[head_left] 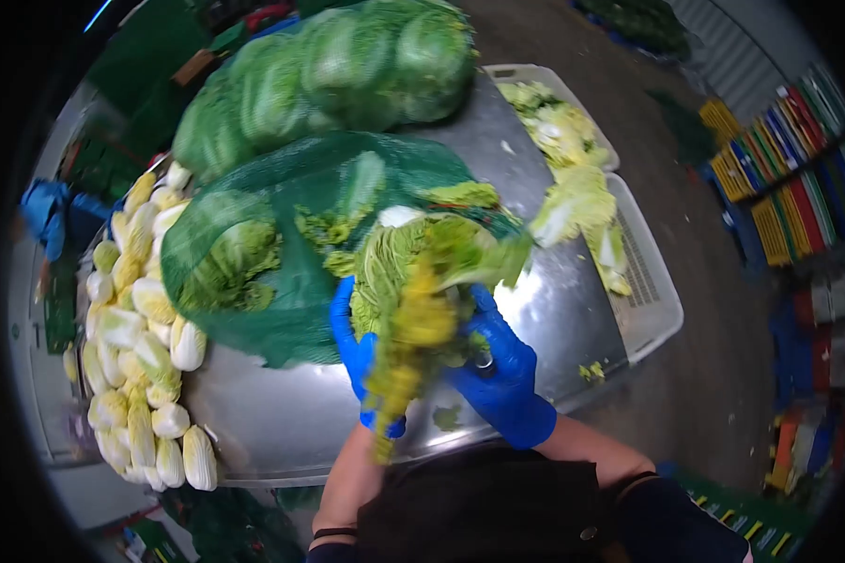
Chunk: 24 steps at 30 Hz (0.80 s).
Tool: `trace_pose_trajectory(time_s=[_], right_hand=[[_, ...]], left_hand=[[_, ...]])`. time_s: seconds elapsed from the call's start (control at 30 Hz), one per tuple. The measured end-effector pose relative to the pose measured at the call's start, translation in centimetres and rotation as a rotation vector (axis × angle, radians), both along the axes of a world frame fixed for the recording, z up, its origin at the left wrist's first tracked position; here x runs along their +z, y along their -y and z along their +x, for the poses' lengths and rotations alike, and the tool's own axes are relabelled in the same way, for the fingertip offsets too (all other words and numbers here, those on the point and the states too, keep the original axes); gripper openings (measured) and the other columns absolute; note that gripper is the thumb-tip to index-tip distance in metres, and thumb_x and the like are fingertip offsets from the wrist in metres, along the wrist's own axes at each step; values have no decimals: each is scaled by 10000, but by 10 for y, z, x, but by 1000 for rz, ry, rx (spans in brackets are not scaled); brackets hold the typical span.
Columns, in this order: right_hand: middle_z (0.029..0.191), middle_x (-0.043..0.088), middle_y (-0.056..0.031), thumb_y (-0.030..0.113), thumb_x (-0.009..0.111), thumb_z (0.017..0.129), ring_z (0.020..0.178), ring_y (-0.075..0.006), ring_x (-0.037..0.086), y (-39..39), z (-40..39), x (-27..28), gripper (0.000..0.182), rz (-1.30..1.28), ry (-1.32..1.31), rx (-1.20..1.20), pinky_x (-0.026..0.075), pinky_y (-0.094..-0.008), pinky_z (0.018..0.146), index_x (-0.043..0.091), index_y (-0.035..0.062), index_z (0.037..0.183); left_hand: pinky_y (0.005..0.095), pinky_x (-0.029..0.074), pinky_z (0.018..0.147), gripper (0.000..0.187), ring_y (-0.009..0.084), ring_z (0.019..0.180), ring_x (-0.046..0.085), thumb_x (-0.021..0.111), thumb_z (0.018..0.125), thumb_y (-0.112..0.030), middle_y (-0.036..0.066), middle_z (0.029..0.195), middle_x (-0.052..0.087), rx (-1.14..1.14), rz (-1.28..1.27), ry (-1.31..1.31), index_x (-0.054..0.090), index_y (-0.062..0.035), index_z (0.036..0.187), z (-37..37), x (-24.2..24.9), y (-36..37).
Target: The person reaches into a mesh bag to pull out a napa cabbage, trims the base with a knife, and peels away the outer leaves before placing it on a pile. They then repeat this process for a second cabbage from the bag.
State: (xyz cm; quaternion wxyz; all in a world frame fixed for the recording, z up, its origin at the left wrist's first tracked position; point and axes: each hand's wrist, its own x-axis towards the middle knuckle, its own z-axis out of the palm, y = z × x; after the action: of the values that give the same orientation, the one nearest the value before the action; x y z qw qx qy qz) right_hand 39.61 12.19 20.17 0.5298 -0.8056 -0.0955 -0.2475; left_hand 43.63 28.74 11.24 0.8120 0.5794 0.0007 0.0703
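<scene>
In blue gloves, both my hands are around a napa cabbage (385, 258) above the near part of the metal table. My left hand (357, 352) grips its left side. My right hand (505, 380) is closed at its lower right side, with a small metallic glint at the fingers that I cannot make out. Yellowed outer leaves (413, 328) hang loose between the hands, smeared by motion. Just behind, an open green mesh bag (300, 310) lies on the table with another cabbage (235, 258) and loose leaves in it.
Trimmed pale cabbages (141, 328) are piled along the table's left edge. A full mesh bag of cabbages (347, 70) lies at the back. On the right, white crates (662, 291) stand beside the metal table (263, 413), with discarded leaves (577, 202) over them. Stacked colourful crates (779, 150) stand farther right.
</scene>
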Motion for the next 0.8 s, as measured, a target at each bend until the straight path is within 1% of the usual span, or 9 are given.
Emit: trace_pose_trajectory(time_s=[0.03, 0.07, 0.13, 0.2, 0.23, 0.4, 0.5, 0.67, 0.8], right_hand=[[1415, 425, -162, 49, 697, 708, 749, -193, 678, 10, -13, -13, 617, 61, -146, 35, 539, -275, 633, 490, 112, 1285], [1451, 366, -170, 68, 684, 726, 699, -206, 675, 20, -19, -10, 545, -30, -172, -11, 539, -284, 618, 515, 91, 1243], [1408, 411, -206, 6, 726, 675, 693, -213, 684, 36, -27, -34, 449, -63, -345, -103, 540, -299, 575, 587, 45, 1100], [1406, 420, -191, 17, 719, 676, 695, -221, 678, 42, -40, -51, 436, -74, -325, -72, 541, -300, 585, 596, 61, 1092], [1403, 428, -176, 29, 713, 678, 697, -229, 673, 45, -41, -61, 424, -86, -287, -18, 542, -301, 595, 605, 76, 1085], [1216, 574, -131, 71, 696, 721, 714, -231, 666, 46, -32, -59, 402, -127, -230, 151, 541, -315, 622, 611, 97, 1113], [1049, 637, -108, 62, 688, 752, 691, -170, 649, 68, -15, -23, 396, -62, -328, 164, 528, -292, 619, 602, 88, 1138], [677, 561, -33, 84, 694, 771, 626, -46, 487, 126, 33, -17, 374, 425, -375, -28, 445, -261, 567, 584, -3, 1117], [696, 564, -1, 51, 709, 744, 576, -84, 488, 189, 66, -43, 305, 620, -468, -292, 442, -272, 531, 602, 15, 1028]], left_hand=[[370, 374, 1037, 612, 226, 1224, 434, 575, 898, -74, 130, 1371, 398, -102, 96, -163, 264, -44, 1425, -11, -45, 3], [388, 391, 1027, 587, 229, 1209, 457, 574, 907, -78, 111, 1343, 448, -143, -585, -247, 288, -52, 1419, -28, -67, 35], [401, 382, 1038, 513, 235, 1211, 456, 509, 953, -131, 111, 1355, 442, -146, -320, -256, 301, -50, 1414, -56, -32, 60], [400, 385, 1034, 479, 238, 1208, 454, 473, 967, -123, 124, 1357, 437, -224, -554, -348, 307, -53, 1411, -70, -89, 52], [390, 388, 1026, 517, 231, 1189, 468, 504, 946, -114, 128, 1344, 453, -216, 136, -199, 295, -49, 1414, -80, -110, 44], [404, 362, 1038, 558, 258, 1214, 447, 563, 914, -173, 141, 1361, 434, -225, -124, -643, 319, -26, 1394, -58, -90, -22], [412, 347, 1045, 589, 274, 1230, 434, 599, 894, -208, 149, 1371, 423, 53, -68, -526, 333, -12, 1382, -44, -33, -36], [471, 239, 1095, 890, 346, 1309, 322, 733, 752, -392, 206, 1406, 353, 162, 1020, 196, 269, -17, 1413, -31, 40, 75], [556, 254, 1037, 1043, 422, 1285, 334, 774, 607, -545, 195, 1429, 351, -349, 1715, -27, 305, -102, 1428, -14, 22, 115]])
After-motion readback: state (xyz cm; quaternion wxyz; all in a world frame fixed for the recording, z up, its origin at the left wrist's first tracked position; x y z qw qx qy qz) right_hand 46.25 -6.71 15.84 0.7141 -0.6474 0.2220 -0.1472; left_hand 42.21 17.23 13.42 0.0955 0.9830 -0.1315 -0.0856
